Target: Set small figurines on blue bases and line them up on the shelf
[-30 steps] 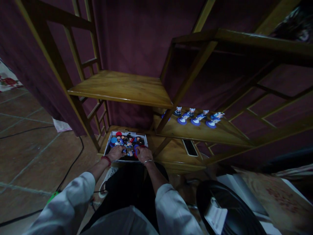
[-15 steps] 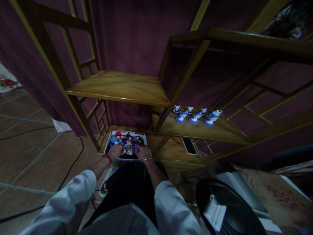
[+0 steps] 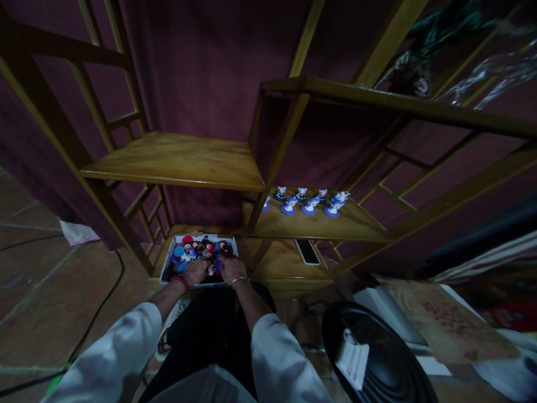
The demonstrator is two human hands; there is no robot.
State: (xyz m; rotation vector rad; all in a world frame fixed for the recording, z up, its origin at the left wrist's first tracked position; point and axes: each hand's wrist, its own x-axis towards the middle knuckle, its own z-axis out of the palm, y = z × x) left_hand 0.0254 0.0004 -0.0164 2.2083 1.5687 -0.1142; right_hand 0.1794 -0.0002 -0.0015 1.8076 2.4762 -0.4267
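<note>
Both of my hands are in a white box (image 3: 168, 267) of several small figurines, on the lowest wooden shelf. My left hand (image 3: 196, 271), with a red bead bracelet at the wrist, reaches over the box's front edge; its fingertips are among the figurines and too small to make out. My right hand (image 3: 231, 269), wearing a silver bangle, has its fingers closed on a blue-based figurine (image 3: 218, 263) at the right part of the box. A red-topped figurine (image 3: 187, 239) and a blue round piece (image 3: 179, 251) lie beyond my left hand.
Several figurines with blue bases (image 3: 309, 206) stand on the middle shelf (image 3: 285, 226) at the right. A phone-like dark object (image 3: 307, 252) lies on the lowest shelf. A black stool (image 3: 377, 358) stands at lower right; a cable (image 3: 98, 319) crosses the floor.
The view has swung to the right, so the shelves and box appear further left. My left hand has shifted slightly inside the box, and more blue figurines show beyond it.
</note>
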